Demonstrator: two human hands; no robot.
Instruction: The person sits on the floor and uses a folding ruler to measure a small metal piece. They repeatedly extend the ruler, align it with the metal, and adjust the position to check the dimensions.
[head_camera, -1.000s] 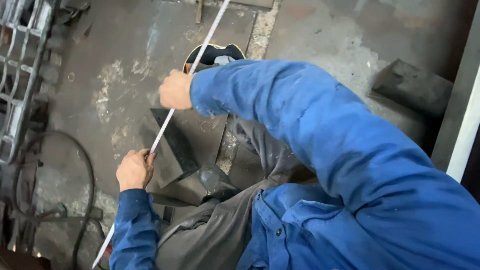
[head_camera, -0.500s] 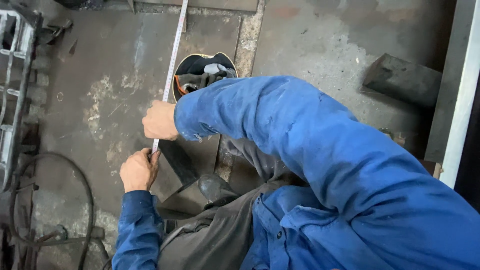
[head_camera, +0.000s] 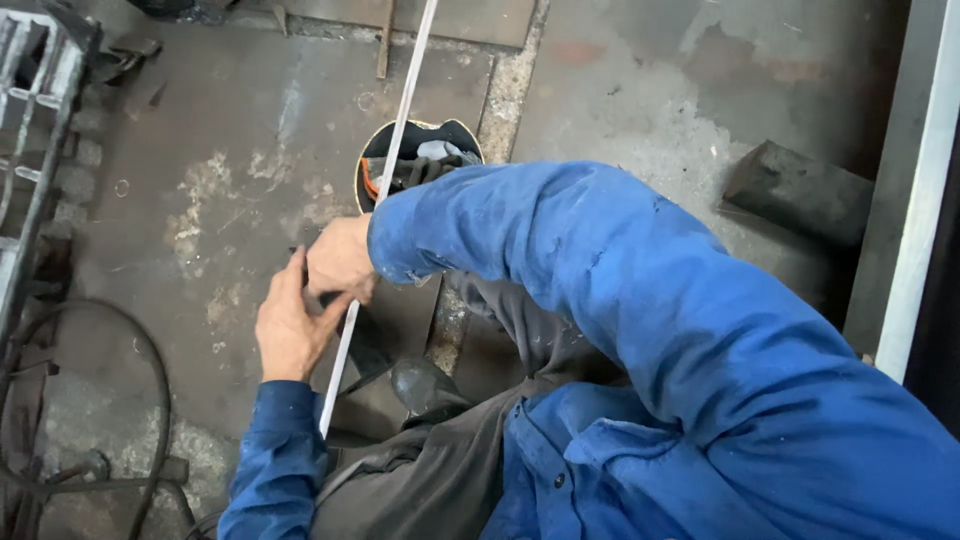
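A long thin white metal strip runs from the top of the view down to my lap. My right hand, in a blue sleeve, grips the strip near its lower part. My left hand lies beside it with fingers stretched out, touching the strip just below the right hand. The strip's lower end shows near my left forearm. My black boot rests on a dark metal plate under the strip.
A black welding helmet lies on the stained concrete floor beyond my hands. A grey metal grille stands at the left, dark cables curl below it. A dark block and a white upright bar are at the right.
The strip has slid toward me and turned more upright. My right hand moved down next to the left hand, and the left hand's fingers have spread along the strip.
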